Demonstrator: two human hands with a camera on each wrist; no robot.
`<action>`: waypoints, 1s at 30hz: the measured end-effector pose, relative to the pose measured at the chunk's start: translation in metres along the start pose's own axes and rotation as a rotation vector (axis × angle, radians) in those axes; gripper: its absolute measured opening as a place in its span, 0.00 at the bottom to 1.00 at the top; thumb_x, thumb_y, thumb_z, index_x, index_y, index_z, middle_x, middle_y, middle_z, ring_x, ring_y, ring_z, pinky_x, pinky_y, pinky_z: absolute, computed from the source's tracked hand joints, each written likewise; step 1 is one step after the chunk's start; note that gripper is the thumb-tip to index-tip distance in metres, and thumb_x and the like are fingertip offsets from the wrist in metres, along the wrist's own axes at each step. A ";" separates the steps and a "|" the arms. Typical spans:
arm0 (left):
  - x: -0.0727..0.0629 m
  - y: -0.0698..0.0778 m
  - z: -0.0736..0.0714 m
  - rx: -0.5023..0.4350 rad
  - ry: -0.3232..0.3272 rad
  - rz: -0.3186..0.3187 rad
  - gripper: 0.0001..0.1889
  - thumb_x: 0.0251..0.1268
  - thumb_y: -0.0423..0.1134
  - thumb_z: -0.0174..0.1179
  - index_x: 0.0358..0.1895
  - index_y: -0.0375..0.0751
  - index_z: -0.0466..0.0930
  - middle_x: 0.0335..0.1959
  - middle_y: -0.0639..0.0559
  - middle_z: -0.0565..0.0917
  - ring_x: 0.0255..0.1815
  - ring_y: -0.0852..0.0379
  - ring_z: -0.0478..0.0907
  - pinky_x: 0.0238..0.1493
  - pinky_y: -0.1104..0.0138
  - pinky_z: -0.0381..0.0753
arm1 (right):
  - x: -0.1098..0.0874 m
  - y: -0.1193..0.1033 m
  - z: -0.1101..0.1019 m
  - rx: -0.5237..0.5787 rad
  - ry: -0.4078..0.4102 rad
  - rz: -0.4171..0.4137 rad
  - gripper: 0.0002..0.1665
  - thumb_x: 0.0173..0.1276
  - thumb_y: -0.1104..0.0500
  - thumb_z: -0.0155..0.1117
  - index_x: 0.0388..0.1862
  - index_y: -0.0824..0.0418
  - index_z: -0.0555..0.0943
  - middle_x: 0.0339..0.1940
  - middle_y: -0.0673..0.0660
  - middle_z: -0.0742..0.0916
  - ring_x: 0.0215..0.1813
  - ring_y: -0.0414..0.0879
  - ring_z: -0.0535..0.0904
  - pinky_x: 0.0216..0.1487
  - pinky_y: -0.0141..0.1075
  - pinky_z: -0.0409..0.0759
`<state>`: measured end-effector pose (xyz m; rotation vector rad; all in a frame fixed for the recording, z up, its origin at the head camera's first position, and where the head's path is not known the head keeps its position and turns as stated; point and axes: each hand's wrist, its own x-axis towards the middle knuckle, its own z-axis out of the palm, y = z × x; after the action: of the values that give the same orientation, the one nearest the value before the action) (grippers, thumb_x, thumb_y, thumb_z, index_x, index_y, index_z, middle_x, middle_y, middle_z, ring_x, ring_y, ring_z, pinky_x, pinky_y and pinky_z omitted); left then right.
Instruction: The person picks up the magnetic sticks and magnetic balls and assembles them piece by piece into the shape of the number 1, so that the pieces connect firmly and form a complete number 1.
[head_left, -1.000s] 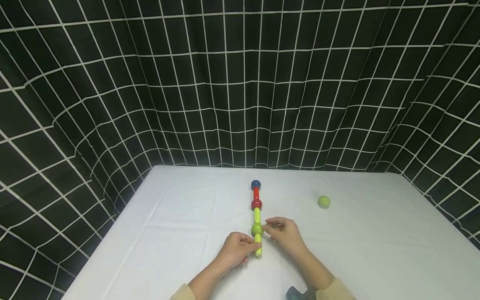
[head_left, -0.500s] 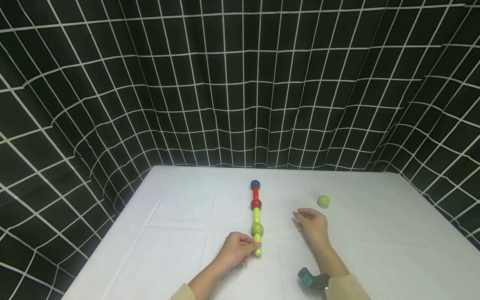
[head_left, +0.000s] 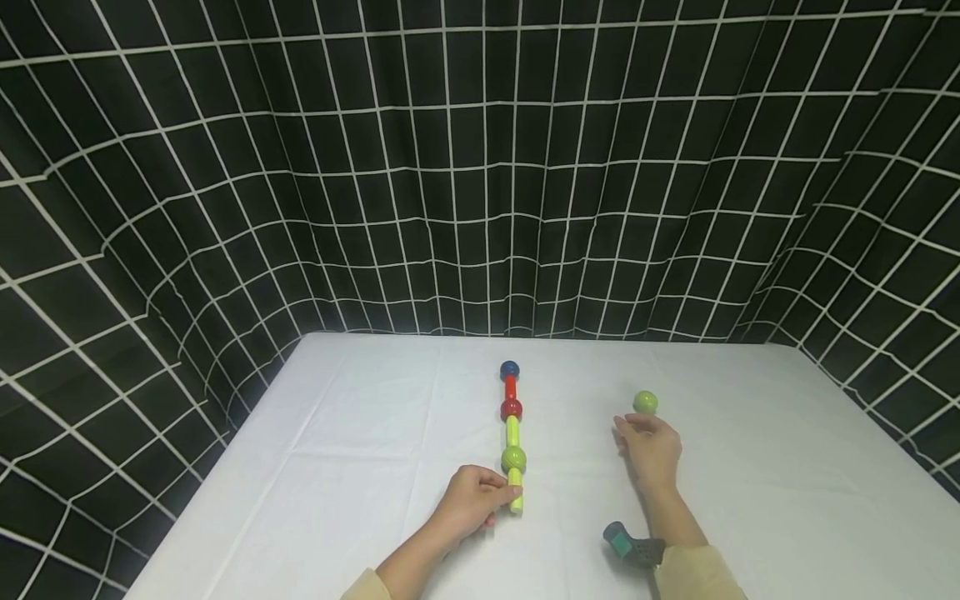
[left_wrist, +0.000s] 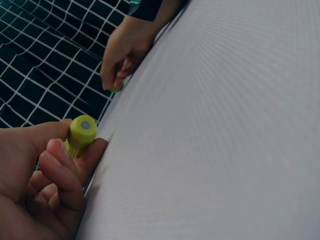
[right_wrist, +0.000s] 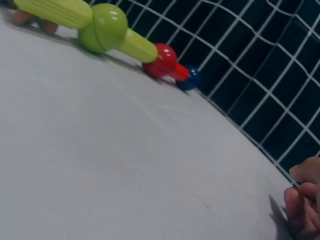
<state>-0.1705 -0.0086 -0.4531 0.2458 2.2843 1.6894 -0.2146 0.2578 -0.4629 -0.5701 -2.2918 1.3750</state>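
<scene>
My left hand (head_left: 471, 500) pinches the near yellow-green rod (head_left: 516, 492) between thumb and fingers. In the left wrist view its end shows a small round metal spot. The rod meets a green ball (head_left: 513, 458), and a straight line runs on from there: a second yellow-green rod (right_wrist: 140, 45), a red ball (right_wrist: 161, 60), a red rod (head_left: 511, 387) and a blue ball (head_left: 509, 369). Over on the right, my right hand (head_left: 654, 450) has loosely bent fingers close to a loose green ball (head_left: 645, 402). Nothing shows between its fingers in the right wrist view.
A white cloth covers the table (head_left: 360, 417). Black curtain with a white grid (head_left: 480, 167) stands behind it and at both sides. A dark wrist camera (head_left: 628, 546) juts from the right wrist.
My right hand has left the near green ball of the line and moved right and away to the loose green ball. My left hand keeps its pinch on the rod.
</scene>
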 end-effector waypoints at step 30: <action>0.000 -0.001 0.000 0.001 0.003 -0.018 0.17 0.53 0.45 0.65 0.37 0.32 0.82 0.14 0.56 0.78 0.09 0.67 0.63 0.09 0.79 0.61 | 0.034 0.007 -0.005 -0.107 0.095 0.083 0.36 0.63 0.56 0.60 0.66 0.70 0.62 0.64 0.73 0.69 0.70 0.67 0.58 0.68 0.57 0.57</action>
<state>-0.1706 -0.0083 -0.4540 0.2227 2.2827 1.6816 -0.2395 0.2833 -0.4625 -0.7559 -2.2991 1.2395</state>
